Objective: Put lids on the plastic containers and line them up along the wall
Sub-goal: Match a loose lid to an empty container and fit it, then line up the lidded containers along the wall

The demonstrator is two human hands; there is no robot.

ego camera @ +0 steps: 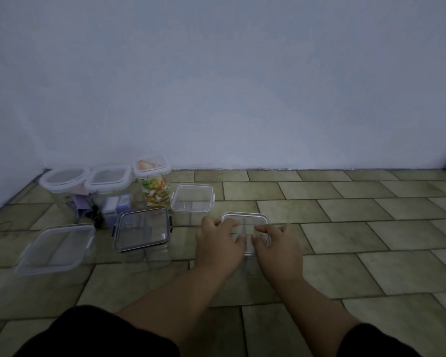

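Tech A: Tiled floor point(358, 228) runs up to a pale wall point(242, 86). Locate the workpiece.

Tech B: The small clear container point(262, 219) sits on the floor directly under both hands, well short of the wall. Its lid point(245, 217) is on top.

Tech A: Grip condition?

Tech B: The left hand point(220, 243) and right hand point(277, 244) curl over the lid from the near side, with bent fingertips bearing down on it. Whether it is fully seated cannot be told.

Tech A: Direction of travel?

Tech B: Forward and slightly left. Three lidded containers point(108, 177) stand at the wall on the left. A fourth clear box point(192, 198) stands just right of them, a little off the wall. The free slot appears to be to its right. The left hand is nearer the row. The workpiece looks roughly square, so no long axis needs aligning.

Tech A: Clearances?

Tech B: Bare tiles lie ahead and to the right. The dark-rimmed container point(143, 229) and the large clear container point(56, 247) stand to the left, apart from the path. Keep clear of the fourth box's right edge.
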